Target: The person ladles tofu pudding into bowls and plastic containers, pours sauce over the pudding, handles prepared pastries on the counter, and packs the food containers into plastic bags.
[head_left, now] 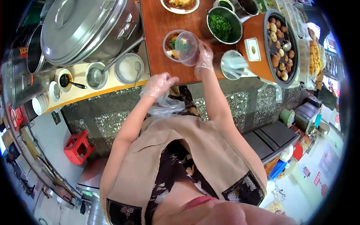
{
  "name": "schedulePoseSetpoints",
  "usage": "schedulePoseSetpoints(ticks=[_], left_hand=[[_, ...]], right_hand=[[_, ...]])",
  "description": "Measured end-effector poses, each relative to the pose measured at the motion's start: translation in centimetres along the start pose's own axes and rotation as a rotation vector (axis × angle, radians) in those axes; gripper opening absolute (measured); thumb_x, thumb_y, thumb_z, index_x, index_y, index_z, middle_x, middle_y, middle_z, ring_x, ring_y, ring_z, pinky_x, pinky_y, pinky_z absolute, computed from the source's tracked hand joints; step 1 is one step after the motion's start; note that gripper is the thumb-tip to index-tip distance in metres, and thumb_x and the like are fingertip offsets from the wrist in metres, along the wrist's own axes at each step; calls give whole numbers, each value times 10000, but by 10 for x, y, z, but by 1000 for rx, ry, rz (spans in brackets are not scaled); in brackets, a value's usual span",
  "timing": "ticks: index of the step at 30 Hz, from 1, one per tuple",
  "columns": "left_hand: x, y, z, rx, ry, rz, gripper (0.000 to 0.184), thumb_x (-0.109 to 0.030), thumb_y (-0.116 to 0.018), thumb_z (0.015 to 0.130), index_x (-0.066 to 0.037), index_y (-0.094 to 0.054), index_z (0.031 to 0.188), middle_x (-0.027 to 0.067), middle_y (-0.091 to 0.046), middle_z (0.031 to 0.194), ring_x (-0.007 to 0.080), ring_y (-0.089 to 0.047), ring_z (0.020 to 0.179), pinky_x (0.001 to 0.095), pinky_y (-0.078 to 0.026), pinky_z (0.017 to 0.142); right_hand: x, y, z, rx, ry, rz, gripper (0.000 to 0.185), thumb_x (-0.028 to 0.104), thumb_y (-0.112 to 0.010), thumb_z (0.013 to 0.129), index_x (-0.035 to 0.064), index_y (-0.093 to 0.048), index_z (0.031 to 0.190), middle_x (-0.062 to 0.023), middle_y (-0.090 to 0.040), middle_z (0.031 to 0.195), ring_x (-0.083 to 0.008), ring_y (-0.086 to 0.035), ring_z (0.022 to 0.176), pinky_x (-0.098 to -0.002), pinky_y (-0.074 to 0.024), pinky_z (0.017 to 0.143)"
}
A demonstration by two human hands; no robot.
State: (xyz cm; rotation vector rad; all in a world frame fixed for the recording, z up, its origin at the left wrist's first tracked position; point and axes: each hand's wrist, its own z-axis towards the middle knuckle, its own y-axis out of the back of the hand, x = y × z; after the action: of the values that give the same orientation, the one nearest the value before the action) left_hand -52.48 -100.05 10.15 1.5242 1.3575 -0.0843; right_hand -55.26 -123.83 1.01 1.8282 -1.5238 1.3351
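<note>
A clear plastic lid (190, 45) is pinched at its right edge by my right hand (204, 57), which wears a thin clear glove. The lid is tilted over the right part of a round takeaway bowl (166, 42). Brown sauce, something pale and chopped green herbs show inside the bowl. My left hand (159, 85), also gloved, hovers at the table's near edge, below and left of the bowl. Its fingers are loosely bent and apart, with nothing visible in them. A crumpled clear plastic bag (167, 108) hangs just below that hand.
On the wooden table (155, 22) stand a pot of chopped greens (220, 28), a plate of food (180, 5) and a plastic-lined container (233, 64). A pan of eggs (281, 48) lies right. Leftward are a large lidded pot (82, 30), a white powder bowl (129, 68) and a ladle (122, 54).
</note>
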Motion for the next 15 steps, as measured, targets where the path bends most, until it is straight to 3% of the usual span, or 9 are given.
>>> schedulePoseSetpoints(ticks=[1,2,4,5,9,12,14,15], left_hand=[[0,0,12,-133,41,-335,469,-473,-596,828,-10,-655,871,194,-654,747,353,-648,759,429,-503,670],[0,0,23,-126,53,-330,469,-473,-596,828,-10,-655,871,194,-654,747,353,-648,759,429,-503,670],[-3,3,44,-342,103,-410,397,-402,-604,843,-12,-633,910,194,-655,765,351,-646,769,428,-493,671],[-3,6,49,-341,110,-408,397,-402,-604,843,-12,-633,910,194,-655,765,351,-646,769,428,-493,671],[3,11,68,-482,116,-428,313,-329,-603,856,-19,-638,884,204,-646,799,373,-627,782,425,-485,679],[9,11,76,-495,106,-383,288,-298,-588,867,-13,-633,869,214,-637,811,385,-612,780,429,-475,676],[11,9,76,-462,142,-380,280,-283,-579,873,-8,-630,861,222,-632,822,391,-604,782,431,-470,676],[14,6,78,-494,132,-390,287,-281,-565,885,-1,-626,871,222,-632,835,382,-610,787,421,-470,683]], right_hand=[[15,-18,-12,37,116,-78,143,91,-613,861,-5,-645,963,-74,-655,943,-159,-600,863,-287,-489,798],[8,-23,-9,33,102,-77,143,91,-613,861,-5,-645,963,-74,-655,943,-159,-600,863,-287,-489,798],[-3,-32,2,-25,241,-325,146,97,-631,814,-5,-653,917,-98,-666,929,-186,-616,869,-307,-488,803],[-6,-32,3,-81,423,-520,149,115,-627,787,2,-659,879,-131,-672,924,-240,-631,884,-350,-487,812],[3,-43,-10,-162,494,-649,159,142,-613,792,15,-660,874,-143,-671,886,-291,-635,861,-381,-491,798],[12,-45,-13,-84,474,-719,247,152,-621,796,28,-632,1009,-146,-651,989,-300,-610,937,-384,-470,842],[33,-52,-33,-103,709,-1168,438,241,-652,797,66,-548,1185,-172,-539,1225,-362,-507,1115,-462,-400,944],[40,-56,-45,71,883,-1284,528,327,-646,799,116,-496,1259,-179,-435,1322,-411,-411,1191,-526,-328,986]])
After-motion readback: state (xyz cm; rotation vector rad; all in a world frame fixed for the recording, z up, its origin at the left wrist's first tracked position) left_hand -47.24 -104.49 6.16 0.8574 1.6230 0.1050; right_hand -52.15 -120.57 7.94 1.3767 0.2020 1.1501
